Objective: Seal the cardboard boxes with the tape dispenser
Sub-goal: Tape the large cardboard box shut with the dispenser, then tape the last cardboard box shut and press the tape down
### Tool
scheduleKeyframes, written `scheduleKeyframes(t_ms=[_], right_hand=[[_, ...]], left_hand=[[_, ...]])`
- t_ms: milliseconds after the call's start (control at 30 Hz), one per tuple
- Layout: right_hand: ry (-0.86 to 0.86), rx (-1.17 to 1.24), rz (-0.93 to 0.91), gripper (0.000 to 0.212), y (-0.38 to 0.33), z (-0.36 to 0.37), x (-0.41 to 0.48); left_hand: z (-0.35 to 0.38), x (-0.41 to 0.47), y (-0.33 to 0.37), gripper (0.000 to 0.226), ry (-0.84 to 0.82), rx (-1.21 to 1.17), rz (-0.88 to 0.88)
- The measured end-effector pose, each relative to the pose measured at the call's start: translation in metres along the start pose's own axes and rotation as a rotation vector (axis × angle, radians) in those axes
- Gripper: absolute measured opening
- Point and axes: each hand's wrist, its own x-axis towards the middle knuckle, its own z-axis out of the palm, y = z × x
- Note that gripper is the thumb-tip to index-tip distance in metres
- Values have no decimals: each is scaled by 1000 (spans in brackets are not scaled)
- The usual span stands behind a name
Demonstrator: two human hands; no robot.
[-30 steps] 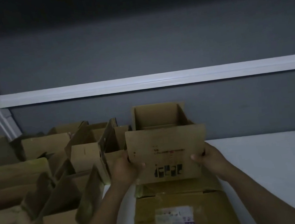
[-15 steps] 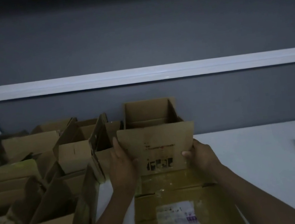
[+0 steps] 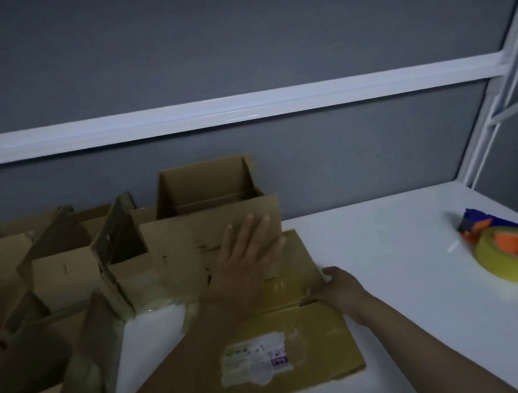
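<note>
An open cardboard box (image 3: 191, 237) stands against the grey wall, its near flap upright. My left hand (image 3: 248, 256) lies flat with straight fingers against that flap's right part. In front of it a flat cardboard box (image 3: 316, 329) with a white shipping label lies on the white table. My right hand (image 3: 337, 284) rests at the flat box's right edge, fingers curled on the cardboard rim. A tape dispenser (image 3: 512, 247) with a yellowish tape roll, orange hub and blue frame lies on the table at the far right, apart from both hands.
Several open cardboard boxes (image 3: 58, 270) crowd the left side of the table (image 3: 403, 244). A grey wall with a white rail runs behind. A white window frame (image 3: 499, 95) rises at the right corner.
The view has swung right, bringing the tape dispenser into full sight. My left hand went from the flap's left edge to flat on its right part. My right hand dropped to the flat box's edge.
</note>
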Motion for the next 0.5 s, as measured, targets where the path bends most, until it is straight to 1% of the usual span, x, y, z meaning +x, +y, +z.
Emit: scheduleKeyframes(t_ms=[33,67,100,167,200,300,333,400,433,500], right_hand=[[-1,154,63,73,-1,2,2],[-19,286,119,73,-1,4,4],[-36,371,141,64,-1,7,5],[-41,361,121,34,0,14,7],[-29,349,104,27,1,18,7],[4,282,63,16,4,29,10],[15,260,52,14,4,30,10],[41,238,47,16,6,29,7],[56,225,46,17,7,26,6],[91,185,40,16,8,14,2]], left_hand=[[3,1,0,53,4,19,12],[6,3,0,54,14,33,28],[9,5,-1,58,15,49,50],[14,9,-1,72,10,79,86],[17,10,-2,80,-5,98,101],[20,15,-7,89,-93,174,118],[21,16,-7,90,-94,200,120],[20,19,-8,89,-89,263,126],[19,22,-8,85,-81,287,140],[16,29,-7,68,-40,272,178]])
